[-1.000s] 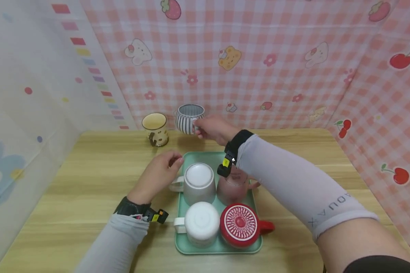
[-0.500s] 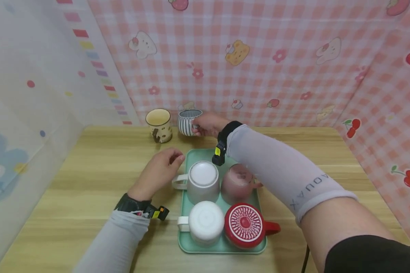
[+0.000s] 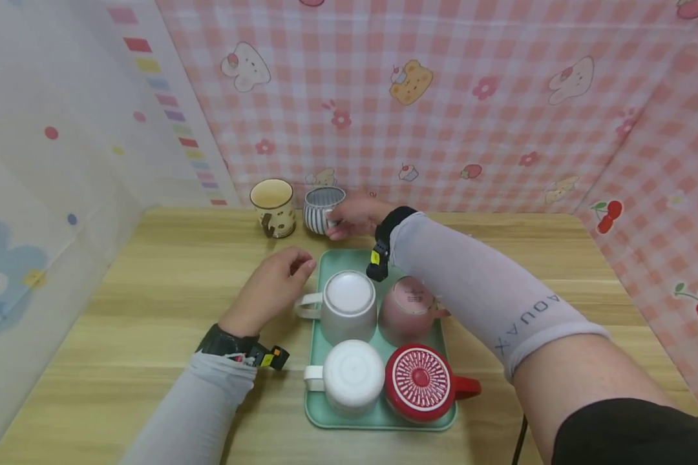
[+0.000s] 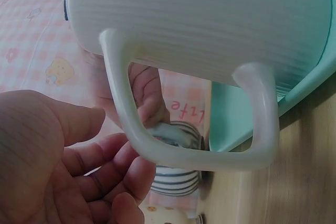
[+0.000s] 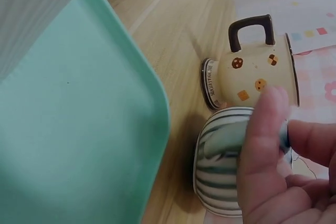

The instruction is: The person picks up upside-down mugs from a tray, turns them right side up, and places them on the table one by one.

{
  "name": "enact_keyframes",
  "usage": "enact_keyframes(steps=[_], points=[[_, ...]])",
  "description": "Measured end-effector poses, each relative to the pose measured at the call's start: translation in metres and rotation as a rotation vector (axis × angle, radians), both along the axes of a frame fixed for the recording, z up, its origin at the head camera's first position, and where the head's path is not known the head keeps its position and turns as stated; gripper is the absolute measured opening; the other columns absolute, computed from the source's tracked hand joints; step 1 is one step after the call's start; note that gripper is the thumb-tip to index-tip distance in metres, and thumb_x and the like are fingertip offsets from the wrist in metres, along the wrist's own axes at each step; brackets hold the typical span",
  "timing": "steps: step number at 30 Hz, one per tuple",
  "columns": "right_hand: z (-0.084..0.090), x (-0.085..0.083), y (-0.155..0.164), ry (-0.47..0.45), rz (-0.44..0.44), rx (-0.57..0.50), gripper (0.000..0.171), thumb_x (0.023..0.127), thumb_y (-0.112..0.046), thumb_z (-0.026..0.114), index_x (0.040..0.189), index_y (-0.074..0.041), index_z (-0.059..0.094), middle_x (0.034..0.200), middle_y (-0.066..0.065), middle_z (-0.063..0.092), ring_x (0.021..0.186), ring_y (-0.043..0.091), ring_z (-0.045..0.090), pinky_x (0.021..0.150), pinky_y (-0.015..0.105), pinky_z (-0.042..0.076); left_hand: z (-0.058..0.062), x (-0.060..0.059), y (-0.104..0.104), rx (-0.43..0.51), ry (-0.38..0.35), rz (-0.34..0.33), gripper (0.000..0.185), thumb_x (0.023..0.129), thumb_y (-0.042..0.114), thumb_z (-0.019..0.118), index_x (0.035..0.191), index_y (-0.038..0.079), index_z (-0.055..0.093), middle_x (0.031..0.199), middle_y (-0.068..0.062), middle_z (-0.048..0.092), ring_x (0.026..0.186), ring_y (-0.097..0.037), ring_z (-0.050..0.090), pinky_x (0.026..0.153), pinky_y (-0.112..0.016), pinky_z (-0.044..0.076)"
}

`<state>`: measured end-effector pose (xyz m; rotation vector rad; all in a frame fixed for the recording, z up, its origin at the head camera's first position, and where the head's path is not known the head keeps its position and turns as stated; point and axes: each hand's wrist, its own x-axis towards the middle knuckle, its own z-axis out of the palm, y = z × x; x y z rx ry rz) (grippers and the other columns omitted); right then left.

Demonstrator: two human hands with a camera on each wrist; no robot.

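At the back of the table, my right hand (image 3: 357,218) pinches the handle of a mug with dark and white stripes (image 3: 320,212). In the right wrist view, the handle lies between my finger and thumb. The mug is mouth up, its base at the tabletop. My left hand (image 3: 272,284) holds nothing, its fingers loosely bent beside an upside-down ribbed white mug (image 3: 349,316). That mug's handle is close to my fingertips in the left wrist view. A cream mug with a brown handle (image 3: 273,210) stands upright, left of the striped one.
A mint-green tray (image 3: 343,259) lies mid-table under the ribbed mug. Also upside down on it are a pink mug (image 3: 407,316), a plain white mug (image 3: 353,378) and a red mug (image 3: 421,381). A pink checked cloth (image 3: 430,129) hangs behind the table.
My right hand has lowered the striped mug from above the table to the tabletop, beside the cream mug. The left hand stays nearly where it was.
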<state>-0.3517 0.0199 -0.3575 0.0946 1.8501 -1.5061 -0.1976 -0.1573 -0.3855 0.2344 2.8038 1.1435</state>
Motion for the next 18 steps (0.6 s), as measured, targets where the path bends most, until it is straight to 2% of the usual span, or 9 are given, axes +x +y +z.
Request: enact_keyframes(steps=[6,10,13,18], points=[[-0.005,0.001,-0.003,-0.079,0.036,-0.012,0.047,0.107,-0.006,0.053,0.150,0.004,0.036,0.112,0.020,0.063,0.078,0.020,0.073,0.075,0.025,0.063,-0.001,-0.001,-0.001,-0.023,0.020,-0.009,0.030,0.109,0.032,0.052,0.125,0.011,0.066,0.113,-0.008,0.070,0.100,-0.025,0.063,0.093,-0.046,0.055],[-0.008,0.002,-0.005,-0.030,0.091,0.052,0.029,0.106,-0.008,0.058,0.130,0.007,0.053,0.095,0.014,0.065,0.073,0.016,0.068,0.073,0.025,0.060,-0.002,-0.001,-0.002,-0.026,0.027,-0.008,0.029,0.109,0.032,0.053,0.124,0.011,0.066,0.112,-0.008,0.070,0.098,-0.025,0.063,0.091,-0.045,0.055],[-0.011,0.002,-0.006,0.005,0.125,0.102,0.023,0.104,-0.011,0.062,0.120,0.005,0.057,0.087,0.011,0.065,0.071,0.016,0.065,0.073,0.025,0.057,-0.003,-0.002,-0.002,-0.024,0.023,-0.008,0.029,0.109,0.031,0.053,0.124,0.011,0.066,0.110,-0.008,0.070,0.097,-0.024,0.062,0.090,-0.044,0.055],[-0.015,0.003,-0.007,-0.007,0.101,0.095,0.036,0.102,-0.008,0.066,0.132,0.005,0.053,0.092,0.012,0.065,0.073,0.018,0.066,0.074,0.027,0.059,-0.005,-0.003,-0.002,-0.023,0.014,-0.007,0.028,0.109,0.032,0.053,0.123,0.011,0.067,0.109,-0.008,0.069,0.095,-0.024,0.062,0.088,-0.043,0.055]])
